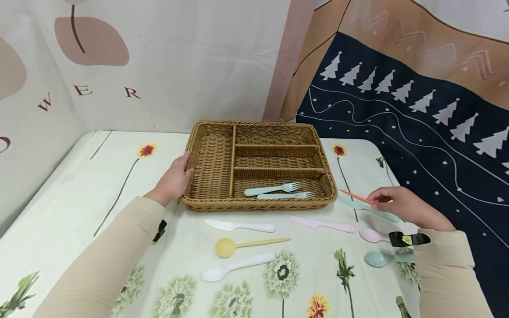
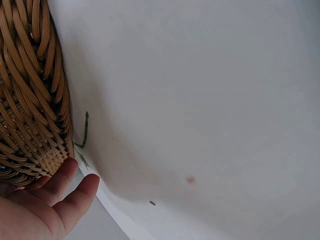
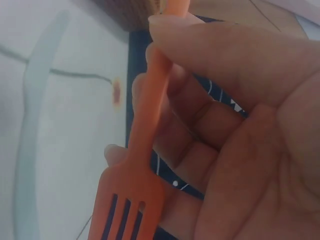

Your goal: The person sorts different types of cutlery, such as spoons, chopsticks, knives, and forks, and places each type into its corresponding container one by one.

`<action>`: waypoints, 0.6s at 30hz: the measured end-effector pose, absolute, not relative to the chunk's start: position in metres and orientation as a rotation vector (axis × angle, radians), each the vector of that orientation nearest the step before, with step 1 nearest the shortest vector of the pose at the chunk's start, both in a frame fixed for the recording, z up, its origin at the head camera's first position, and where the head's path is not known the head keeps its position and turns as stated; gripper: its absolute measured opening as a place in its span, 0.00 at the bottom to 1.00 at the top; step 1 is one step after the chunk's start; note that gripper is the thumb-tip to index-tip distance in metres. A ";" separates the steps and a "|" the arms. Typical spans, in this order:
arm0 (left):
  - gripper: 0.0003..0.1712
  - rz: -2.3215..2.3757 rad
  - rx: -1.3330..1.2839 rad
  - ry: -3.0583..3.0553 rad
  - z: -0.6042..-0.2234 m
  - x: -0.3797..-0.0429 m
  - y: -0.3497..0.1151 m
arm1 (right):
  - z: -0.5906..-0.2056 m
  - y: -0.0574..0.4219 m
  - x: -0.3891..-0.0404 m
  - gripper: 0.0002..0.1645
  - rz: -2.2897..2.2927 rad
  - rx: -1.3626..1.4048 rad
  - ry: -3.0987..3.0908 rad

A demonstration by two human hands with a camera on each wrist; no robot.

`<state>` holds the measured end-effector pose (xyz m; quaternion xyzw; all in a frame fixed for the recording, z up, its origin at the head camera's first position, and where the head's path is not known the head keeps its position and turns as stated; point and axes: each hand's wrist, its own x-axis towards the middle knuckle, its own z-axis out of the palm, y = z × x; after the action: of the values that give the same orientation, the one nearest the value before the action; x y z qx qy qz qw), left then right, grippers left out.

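Observation:
A brown wicker basket [image 1: 210, 163] with several compartments stands at the back of the table. My left hand [image 1: 173, 178] grips its left rim, thumb over the inner side. In the left wrist view, fingers [image 2: 62, 182] lie along the woven outer wall. Two light blue forks, an upper fork [image 1: 272, 189] and a lower fork [image 1: 285, 195], lie in the basket's front right compartment. At the right, my right hand [image 1: 409, 206] pinches an orange fork [image 3: 145, 120] by its handle, tines toward the wrist camera. Beneath this hand lies a light blue knife [image 1: 387, 215].
Before the basket lie a white knife [image 1: 240, 226], a pink knife [image 1: 322, 223], a yellow spoon [image 1: 226, 247] and a white spoon [image 1: 216, 272]. A pink spoon [image 1: 372, 235] and a light blue spoon [image 1: 377, 259] lie near the right sleeve. Hanging cloth [image 1: 191, 66] borders the table behind.

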<state>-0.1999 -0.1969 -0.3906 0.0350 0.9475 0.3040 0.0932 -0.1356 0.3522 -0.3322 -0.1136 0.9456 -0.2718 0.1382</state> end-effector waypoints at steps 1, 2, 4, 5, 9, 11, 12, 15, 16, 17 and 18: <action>0.36 0.901 0.104 2.812 -0.391 -0.200 -0.197 | -0.331 0.351 -0.136 0.09 -0.787 -0.328 2.742; 0.36 0.900 0.105 2.814 -0.391 -0.200 -0.197 | -0.330 0.350 -0.137 0.09 -0.787 -0.335 2.751; 0.36 0.898 0.106 2.816 -0.391 -0.200 -0.197 | -0.328 0.346 -0.139 0.09 -0.781 -0.335 2.769; 0.35 0.895 0.107 2.818 -0.391 -0.199 -0.196 | -0.327 0.344 -0.140 0.09 -0.782 -0.332 2.774; 0.35 0.891 0.112 2.820 -0.391 -0.199 -0.196 | -0.322 0.333 -0.146 0.10 -0.794 -0.305 2.753; 0.35 0.891 0.112 2.821 -0.391 -0.199 -0.196 | -0.319 0.328 -0.150 0.09 -0.819 -0.292 2.725; 0.35 0.893 0.113 2.821 -0.391 -0.199 -0.196 | -0.318 0.325 -0.152 0.09 -0.831 -0.289 2.711; 0.35 0.899 0.107 2.819 -0.391 -0.199 -0.196 | -0.315 0.316 -0.159 0.10 -0.860 -0.296 2.689; 0.35 0.902 0.106 2.818 -0.391 -0.199 -0.196 | -0.314 0.313 -0.161 0.09 -0.859 -0.302 2.688; 0.35 0.904 0.104 2.817 -0.391 -0.199 -0.196 | -0.313 0.310 -0.163 0.09 -0.854 -0.311 2.690; 0.35 0.905 0.104 2.816 -0.391 -0.199 -0.196 | -0.313 0.308 -0.165 0.10 -0.848 -0.321 2.690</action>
<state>-0.1986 -0.1958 -0.3905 0.0350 0.9475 0.3045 0.0908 -0.1649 0.3076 -0.3126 -0.1119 0.9368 -0.2953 0.1506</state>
